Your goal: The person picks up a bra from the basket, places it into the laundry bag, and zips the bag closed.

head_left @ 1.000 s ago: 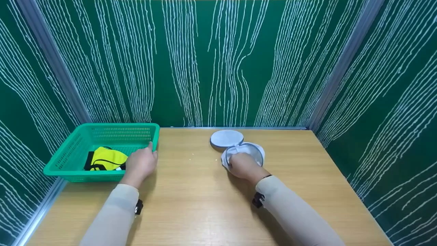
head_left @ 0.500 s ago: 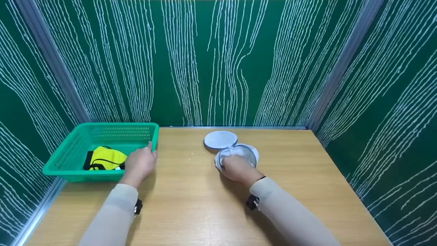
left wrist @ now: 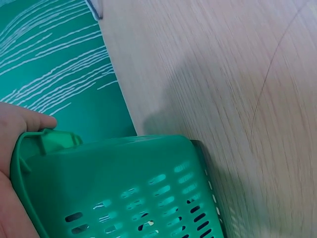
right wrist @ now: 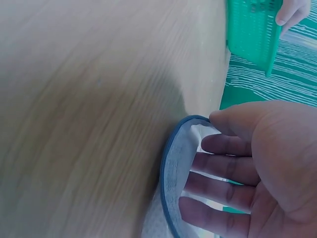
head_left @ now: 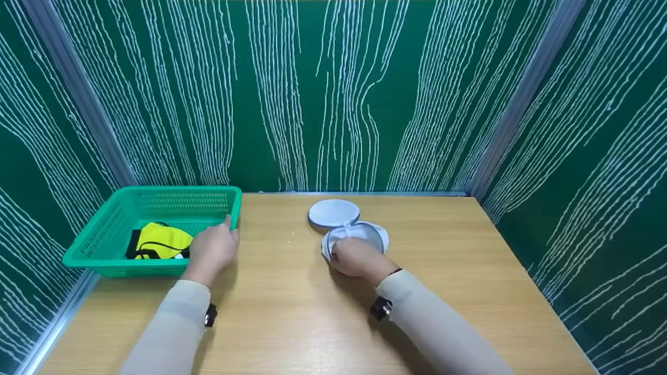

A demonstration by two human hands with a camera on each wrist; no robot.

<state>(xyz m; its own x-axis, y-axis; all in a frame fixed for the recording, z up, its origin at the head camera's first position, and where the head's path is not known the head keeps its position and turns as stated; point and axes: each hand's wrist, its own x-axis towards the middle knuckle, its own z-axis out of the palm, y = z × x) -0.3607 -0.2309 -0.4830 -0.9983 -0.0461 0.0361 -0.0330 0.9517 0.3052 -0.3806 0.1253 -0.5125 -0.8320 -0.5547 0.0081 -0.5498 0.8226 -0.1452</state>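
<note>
My left hand (head_left: 213,249) grips the near right rim of a green plastic basket (head_left: 153,264). The left wrist view has the fingers hooked over that rim, beside the slotted basket wall (left wrist: 114,168). My right hand (head_left: 359,258) holds a round, light grey fabric case (head_left: 373,237) with its lid (head_left: 334,213) flipped back to the far left. Up close in the right wrist view, the thumb is at the blue-edged rim (right wrist: 165,183) and the fingers of the right hand (right wrist: 277,168) reach inside the case. The fingertips are hidden in the head view.
Inside the basket lies a yellow fabric item (head_left: 164,239) with black edging and a black cord. Small white specks (head_left: 290,241) dot the wooden table (head_left: 281,312). Green walls with white wavy lines (head_left: 333,104) enclose the table at the back and sides.
My right hand has slid the grey case leftward, lid included, mostly in the first half second. The left hand and the basket have barely moved.
</note>
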